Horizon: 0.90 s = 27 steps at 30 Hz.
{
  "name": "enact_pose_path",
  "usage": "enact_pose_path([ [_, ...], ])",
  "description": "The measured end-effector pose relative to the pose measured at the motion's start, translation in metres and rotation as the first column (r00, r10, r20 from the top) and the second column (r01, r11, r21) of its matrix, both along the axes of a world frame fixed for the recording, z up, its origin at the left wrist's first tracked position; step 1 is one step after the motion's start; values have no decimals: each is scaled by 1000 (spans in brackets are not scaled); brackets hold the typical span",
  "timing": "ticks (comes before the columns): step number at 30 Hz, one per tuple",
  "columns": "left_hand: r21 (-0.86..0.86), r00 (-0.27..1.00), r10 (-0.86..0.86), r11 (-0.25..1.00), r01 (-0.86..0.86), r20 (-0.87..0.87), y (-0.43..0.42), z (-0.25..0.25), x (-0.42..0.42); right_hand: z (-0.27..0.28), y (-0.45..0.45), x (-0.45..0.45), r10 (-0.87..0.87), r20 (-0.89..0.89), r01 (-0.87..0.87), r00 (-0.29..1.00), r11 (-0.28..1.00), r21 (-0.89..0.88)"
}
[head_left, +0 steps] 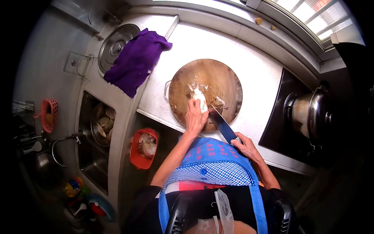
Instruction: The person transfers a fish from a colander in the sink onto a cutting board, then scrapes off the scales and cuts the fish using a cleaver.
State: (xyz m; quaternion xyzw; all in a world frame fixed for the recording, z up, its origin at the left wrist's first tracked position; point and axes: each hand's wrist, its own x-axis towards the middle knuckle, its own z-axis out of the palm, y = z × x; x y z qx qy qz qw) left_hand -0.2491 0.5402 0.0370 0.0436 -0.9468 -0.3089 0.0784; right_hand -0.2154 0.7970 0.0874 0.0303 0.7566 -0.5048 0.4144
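A round wooden chopping board (183,78) lies on the white counter. On it is a pale, whitish piece of food (200,96), overexposed, so its kind is unclear. My left hand (195,116) grips its near end, fingers bent over it. My right hand (245,146) is closed around the handle of a cleaver (223,125). The blade points up and left onto the board, its tip just right of my left fingers. Small brown and whitish scraps (220,103) lie to the right of the food.
At left, a purple cloth (136,58) partly covers a metal lid (113,45). A colander (95,126) with pale-brown pieces sits in the sink (93,162). A red bin (134,156) holding scraps is below the counter edge. A metal pot (302,113) stands on the black stove (272,124).
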Motion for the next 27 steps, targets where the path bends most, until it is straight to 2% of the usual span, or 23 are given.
enact_pose_path([
  [2,-16,1000,-20,1000,20,5,0,3,-5,-3,-3,2,-39,15,40,999,999,-12],
  [4,-65,997,29,998,-25,68,3,3,-10,-8,-5,2,-59,-123,57,991,998,-18],
  [8,-114,995,48,993,-38,87,-2,-6,-21,-13,-11,-1,-107,-191,95,976,993,-70],
  [10,-115,996,40,993,-30,83,-5,-11,-24,-9,-13,-5,-127,20,129,992,981,-144],
  [11,-110,996,34,994,-25,78,-6,-13,-25,-13,-12,-5,-130,23,132,991,980,-149],
  [13,-77,996,34,997,-27,81,-9,-13,-23,-20,-11,-5,-153,171,201,973,927,-316],
  [16,-28,994,51,998,-49,97,-9,-13,-20,-22,-16,-5,-170,250,252,953,903,-348],
  [21,7,993,69,997,-70,90,-4,-12,-14,-22,-24,-6,-184,245,258,952,913,-317],
  [23,13,994,106,994,-106,-22,2,-14,-12,-22,-28,-8,-188,220,247,957,927,-283],
  [27,-65,991,99,992,-105,-95,7,-27,-9,-17,-33,-9,-201,159,233,967,948,-218],
])
